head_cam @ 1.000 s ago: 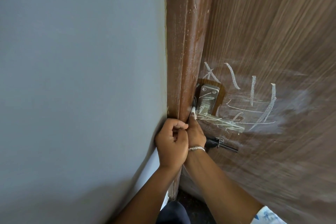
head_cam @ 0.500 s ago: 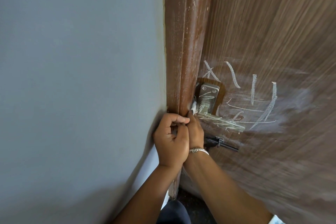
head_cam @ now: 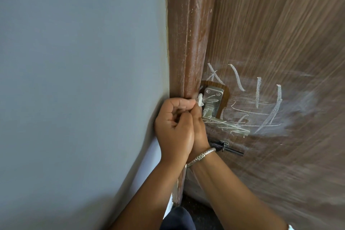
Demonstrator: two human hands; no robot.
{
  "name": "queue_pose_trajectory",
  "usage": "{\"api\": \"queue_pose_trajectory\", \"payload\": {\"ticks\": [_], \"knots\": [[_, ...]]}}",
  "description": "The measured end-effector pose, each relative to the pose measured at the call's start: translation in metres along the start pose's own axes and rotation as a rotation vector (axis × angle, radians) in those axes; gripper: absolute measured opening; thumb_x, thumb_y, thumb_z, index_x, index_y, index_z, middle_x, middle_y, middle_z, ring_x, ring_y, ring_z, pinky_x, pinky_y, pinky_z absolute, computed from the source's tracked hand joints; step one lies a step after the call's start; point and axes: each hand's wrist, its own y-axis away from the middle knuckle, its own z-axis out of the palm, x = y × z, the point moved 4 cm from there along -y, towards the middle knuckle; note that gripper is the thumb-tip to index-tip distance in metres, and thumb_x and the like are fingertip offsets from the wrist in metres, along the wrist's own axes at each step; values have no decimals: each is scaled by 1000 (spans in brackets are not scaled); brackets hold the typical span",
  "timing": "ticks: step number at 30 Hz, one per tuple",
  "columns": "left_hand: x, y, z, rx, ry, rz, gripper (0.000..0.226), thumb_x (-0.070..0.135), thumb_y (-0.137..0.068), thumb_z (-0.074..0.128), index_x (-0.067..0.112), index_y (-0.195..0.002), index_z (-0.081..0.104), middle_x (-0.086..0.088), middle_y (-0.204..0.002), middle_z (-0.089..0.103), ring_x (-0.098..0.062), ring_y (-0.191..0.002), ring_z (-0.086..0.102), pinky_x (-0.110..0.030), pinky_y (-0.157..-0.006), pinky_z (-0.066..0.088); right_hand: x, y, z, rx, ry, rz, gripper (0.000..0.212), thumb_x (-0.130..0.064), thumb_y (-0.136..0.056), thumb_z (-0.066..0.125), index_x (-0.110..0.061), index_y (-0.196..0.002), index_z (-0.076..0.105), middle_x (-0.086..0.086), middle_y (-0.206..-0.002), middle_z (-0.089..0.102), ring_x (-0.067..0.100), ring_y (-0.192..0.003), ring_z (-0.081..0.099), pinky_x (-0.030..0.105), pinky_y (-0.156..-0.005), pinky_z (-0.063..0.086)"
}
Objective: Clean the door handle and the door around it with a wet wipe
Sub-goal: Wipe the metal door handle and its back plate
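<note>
working a small white wet wipe (head_cam: 200,100) into the gap between the door frame (head_cam: 188,43) and the handle plate (head_cam: 213,99), just right of the middle of the frame. pinching that wipe in the left hand (head_cam: 174,130), grip curled tight with the fingertips closed on its near edge. pressing the right hand (head_cam: 200,129) in just behind and to the right, bracelet (head_cam: 202,155) at the wrist; cannot tell that grip's opening, nor any share in holding the wipe, with its fingers tucked behind the left hand.

looks like an early step, judging by the chalk scribbles (head_cam: 258,91) across the plate, along the lever of the door handle (head_cam: 227,127) and over the door (head_cam: 280,33) toward the right of the frame, with only a darker patch hugging the plate's top and right side, perhaps damp. calls next for drawing the wipe rightward over the plate, down along the lever, then out across the chalk lines, pressing firmly and probably turning to a fresh fold.

hard to make out: most of the wipe, buried between the hands; the door's edge below the plate, behind the knuckles; the left end of the black bolt (head_cam: 233,151) under the handle, covered by the right wrist. blurred toward the right edge and lower right, so cannot trace the limit of the chalk haze there. cut off at the bottom: both forearms.
</note>
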Motion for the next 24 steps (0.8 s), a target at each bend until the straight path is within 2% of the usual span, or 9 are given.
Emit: {"api": "queue_pose_trajectory", "payload": {"ticks": [3,5,8,10,13,16,18,21,24], "knots": [[5,-1,2,-1,64,-9,40,-20,-75,47,16,-77,65,0,-78,71,-12,-78,69,-18,-72,52,-2,-13,0,26,122,-55,31,-22,-101,32,-3,-122,44,-8,-86,50,1,-83,61,6,-66,42],[6,-1,2,-14,108,-12,38,-18,-75,47,16,-78,66,-5,-82,72,-16,-81,69,-21,-74,52,-2,-20,5,-29,159,-56,24,-11,-99,29,-3,-115,45,-14,-73,35,19,-97,57,14,-76,36],[4,-1,2,-32,162,-22,34,-16,-75,48,13,-80,66,-8,-86,71,-18,-84,69,-22,-76,52,-3,-20,0,9,109,-60,21,-7,-97,32,1,-109,47,3,-86,49,31,-100,54,25,-80,39],[3,1,2,-42,214,-34,33,-10,-74,49,17,-79,67,-6,-88,72,-18,-88,69,-23,-77,52,-8,-22,-9,37,39,2,20,-6,-95,37,3,-108,49,13,-95,55,33,-99,54,22,-75,36],[2,2,3,-45,241,-42,37,-7,-72,47,22,-76,69,-1,-89,74,-17,-92,69,-22,-77,53,-5,-28,-14,-79,-127,144,21,-11,-96,39,1,-106,53,23,-106,59,37,-104,54,38,-91,41],[1,1,3,-45,239,-49,32,-6,-72,46,18,-76,67,2,-86,75,-16,-90,69,-20,-76,53,5,-33,-18,-72,-388,361,21,-16,-95,40,-13,-77,51,22,-96,59,40,-98,58,52,-88,47],[-1,2,2,-39,215,-64,27,-4,-73,46,14,-76,66,3,-82,74,-15,-87,70,-20,-75,53,6,-37,-23,-88,-152,252,21,-11,-93,40,-7,-75,50,21,-81,57,40,-86,58,42,-71,46],[-6,5,1,-47,204,-120,31,-11,-83,45,12,-76,65,-6,-87,73,-22,-89,69,-30,-80,55,4,-44,-28,-53,491,16,27,-10,-92,41,4,-112,53,17,-78,63,35,-75,60,30,-56,35],[-5,7,1,-45,204,-119,27,-6,-86,44,10,-80,64,-11,-91,71,-25,-89,68,-30,-80,55,2,-42,-30,81,635,-68,29,-10,-92,40,-3,-119,48,13,-74,65,31,-67,63,29,-50,34]]}}
